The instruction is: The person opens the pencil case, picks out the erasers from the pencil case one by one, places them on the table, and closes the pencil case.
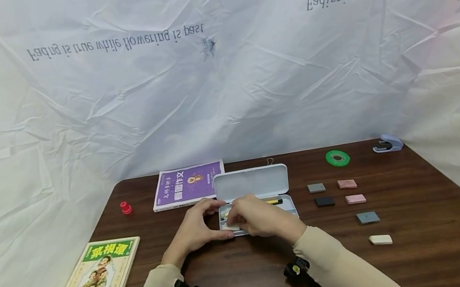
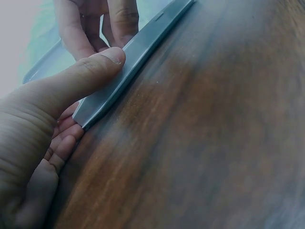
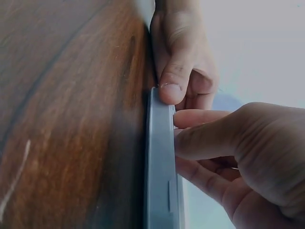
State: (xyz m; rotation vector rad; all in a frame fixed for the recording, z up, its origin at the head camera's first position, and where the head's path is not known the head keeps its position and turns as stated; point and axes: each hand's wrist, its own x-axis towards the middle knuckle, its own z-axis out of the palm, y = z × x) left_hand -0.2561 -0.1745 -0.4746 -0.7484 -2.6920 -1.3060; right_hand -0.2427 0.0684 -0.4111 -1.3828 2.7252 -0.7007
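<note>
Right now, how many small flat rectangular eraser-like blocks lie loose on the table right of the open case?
6, in two loose columns: dark grey, pink, black, pink, grey-blue, and white nearest. Hands hide part of the grey pencil case, so more may be inside.

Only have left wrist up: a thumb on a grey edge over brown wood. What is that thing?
Observer: An open grey pencil case, lid raised toward the far side, per the head view.
Operator: Where is the other hand?
Observer: The right hand reaches into the case's left end, beside the left hand.
Operator: Anything else on the table?
Observer: Six small erasers lie right of the case; a purple book sits at its far left.
</note>
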